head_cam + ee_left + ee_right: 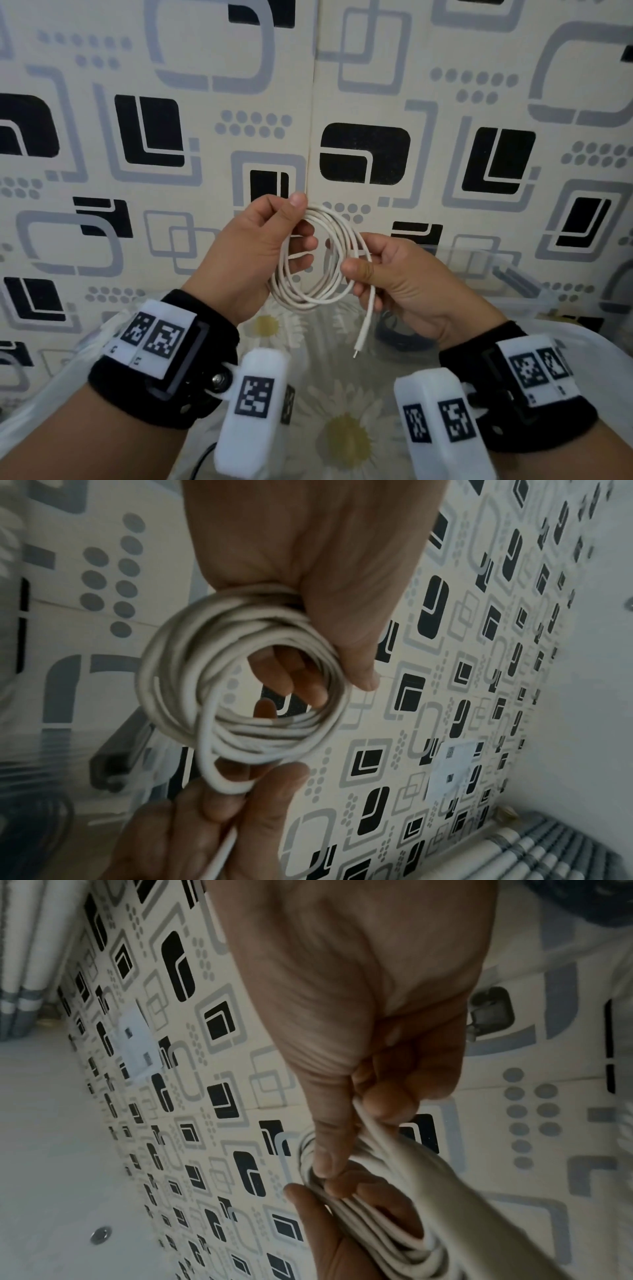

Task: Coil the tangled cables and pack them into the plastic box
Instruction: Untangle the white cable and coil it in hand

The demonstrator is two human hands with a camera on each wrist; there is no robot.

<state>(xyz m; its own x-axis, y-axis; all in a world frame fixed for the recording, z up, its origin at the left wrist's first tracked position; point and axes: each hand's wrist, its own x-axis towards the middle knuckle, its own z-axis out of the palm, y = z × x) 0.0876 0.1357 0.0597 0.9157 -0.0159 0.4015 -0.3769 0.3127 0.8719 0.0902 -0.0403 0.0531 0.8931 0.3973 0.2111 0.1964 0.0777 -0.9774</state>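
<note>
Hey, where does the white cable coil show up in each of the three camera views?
Head: white cable coil at centre, between left hand and right hand.
Left wrist: coil left of centre, under the left hand.
Right wrist: coil at lower right, seen edge-on and blurred.
Shared landmark: the patterned wall.

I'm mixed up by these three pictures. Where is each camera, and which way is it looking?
Head: worn on the head, looking forward and down at the coiled white round cable, held by the left hand and right hand; both wrist bands show.
Left wrist: along the left hand at the coil; right hand's fingers show.
Right wrist: along the right hand pinching the cable.
All three share the cable and the patterned wall.
</note>
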